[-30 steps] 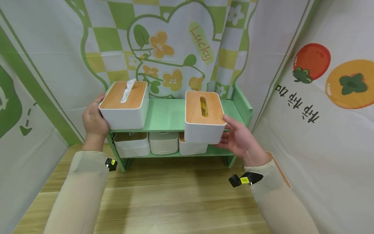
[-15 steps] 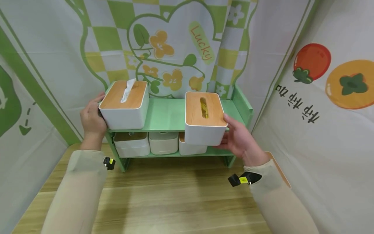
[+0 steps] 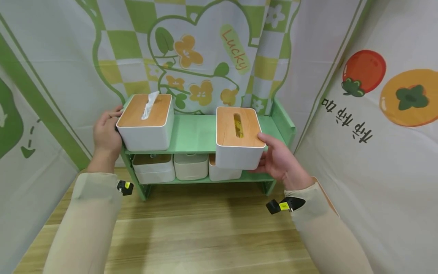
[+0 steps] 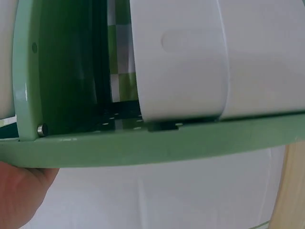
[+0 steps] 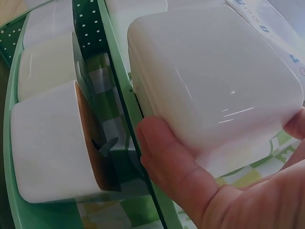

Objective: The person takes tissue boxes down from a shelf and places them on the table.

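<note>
The left hand (image 3: 107, 133) has edged slightly outward at the left end of the green shelf (image 3: 195, 133), while the wood-lidded box (image 3: 239, 156) in the right hand (image 3: 282, 163) has hardly shifted. The handling seems nearly paused, with that box held at the shelf's front edge, right of its middle. The right hand comes in from the shelf's right, thumb on the lid's corner, fingers clamped on the box's side. The left fingers are partly hidden; whether they grip the shelf, I cannot tell.
</note>
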A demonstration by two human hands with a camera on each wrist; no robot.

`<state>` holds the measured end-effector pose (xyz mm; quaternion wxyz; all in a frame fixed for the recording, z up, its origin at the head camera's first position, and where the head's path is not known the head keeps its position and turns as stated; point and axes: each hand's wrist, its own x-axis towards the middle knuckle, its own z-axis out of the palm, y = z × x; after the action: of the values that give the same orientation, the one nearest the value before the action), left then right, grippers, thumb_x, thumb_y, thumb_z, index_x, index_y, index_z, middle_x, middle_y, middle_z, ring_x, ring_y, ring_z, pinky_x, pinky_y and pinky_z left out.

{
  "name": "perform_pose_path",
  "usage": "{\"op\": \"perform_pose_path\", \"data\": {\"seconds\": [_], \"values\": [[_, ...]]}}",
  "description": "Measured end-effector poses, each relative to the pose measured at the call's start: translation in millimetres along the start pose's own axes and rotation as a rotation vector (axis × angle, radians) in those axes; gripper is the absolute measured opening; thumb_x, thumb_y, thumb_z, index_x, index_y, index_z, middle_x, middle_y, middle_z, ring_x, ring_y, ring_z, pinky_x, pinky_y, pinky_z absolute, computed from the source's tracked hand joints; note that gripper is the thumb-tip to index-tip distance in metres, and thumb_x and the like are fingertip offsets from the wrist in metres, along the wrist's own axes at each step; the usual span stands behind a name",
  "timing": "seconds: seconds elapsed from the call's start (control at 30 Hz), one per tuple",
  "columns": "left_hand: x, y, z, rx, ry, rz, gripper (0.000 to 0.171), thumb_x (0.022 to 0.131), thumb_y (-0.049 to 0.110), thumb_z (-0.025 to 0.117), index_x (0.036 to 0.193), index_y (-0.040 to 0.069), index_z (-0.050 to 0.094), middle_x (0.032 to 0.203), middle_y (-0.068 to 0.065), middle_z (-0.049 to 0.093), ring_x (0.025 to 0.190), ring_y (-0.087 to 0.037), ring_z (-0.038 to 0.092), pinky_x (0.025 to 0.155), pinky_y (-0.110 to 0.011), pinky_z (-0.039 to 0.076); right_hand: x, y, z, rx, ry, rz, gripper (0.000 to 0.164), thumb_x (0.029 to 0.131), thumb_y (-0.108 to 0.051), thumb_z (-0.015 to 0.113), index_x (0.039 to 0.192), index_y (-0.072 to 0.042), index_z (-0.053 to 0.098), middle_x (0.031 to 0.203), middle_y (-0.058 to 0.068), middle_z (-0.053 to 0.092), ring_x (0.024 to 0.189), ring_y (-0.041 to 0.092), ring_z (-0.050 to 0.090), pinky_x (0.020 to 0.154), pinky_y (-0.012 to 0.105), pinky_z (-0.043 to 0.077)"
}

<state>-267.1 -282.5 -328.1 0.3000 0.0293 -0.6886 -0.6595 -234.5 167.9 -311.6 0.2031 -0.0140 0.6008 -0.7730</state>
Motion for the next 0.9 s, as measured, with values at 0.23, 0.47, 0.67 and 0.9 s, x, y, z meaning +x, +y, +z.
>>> {"op": "perform_pose_path", "data": {"seconds": [0.23,0.47,0.67,0.9], "values": [[0.4,-3.5,0.9,-0.023,-0.007,0.004,0.034,0.102,0.008,0.031,0.102,0.013,0.065,0.148,-0.009,0.049,0.137,-0.016,0.040,0.111,-0.023,0.025,-3,3,-1,-0.036,0.006,-0.003,0.075,0.098,-0.049,0.051,0.157,-0.019,0.016,0.121,0.027,0.060,0.094,0.035,0.067,0.079,0.055,0.054],[-0.4,-3.3,-5.7,0.112,-0.067,-0.014,0.047,0.104,0.016,0.023,0.140,0.015,0.054,0.148,-0.010,0.046,0.131,-0.018,0.042,0.109,-0.028,0.031,-9,2,-4,-0.053,-0.030,-0.036,0.078,0.098,-0.049,0.051,0.157,-0.013,0.017,0.111,0.021,0.066,0.092,0.034,0.068,0.082,0.058,0.053],[-2.8,0.0,-8.3,0.243,-0.078,-0.030,0.053,0.104,0.022,0.023,0.153,0.014,0.043,0.156,0.003,0.039,0.138,-0.008,0.031,0.113,-0.025,0.022,-24,3,-12,-0.087,-0.092,-0.112,0.071,0.100,-0.046,0.044,0.158,-0.012,0.021,0.128,0.022,0.059,0.098,0.033,0.067,0.079,0.053,0.054],[-2.8,-0.4,-9.2,0.286,-0.062,-0.026,0.053,0.104,0.024,0.023,0.151,0.015,0.046,0.154,0.007,0.040,0.138,-0.006,0.032,0.113,-0.025,0.022,-47,5,-24,-0.069,-0.134,-0.203,0.063,0.103,-0.040,0.040,0.159,-0.018,0.020,0.143,0.019,0.043,0.103,0.031,0.064,0.077,0.049,0.055]]}}
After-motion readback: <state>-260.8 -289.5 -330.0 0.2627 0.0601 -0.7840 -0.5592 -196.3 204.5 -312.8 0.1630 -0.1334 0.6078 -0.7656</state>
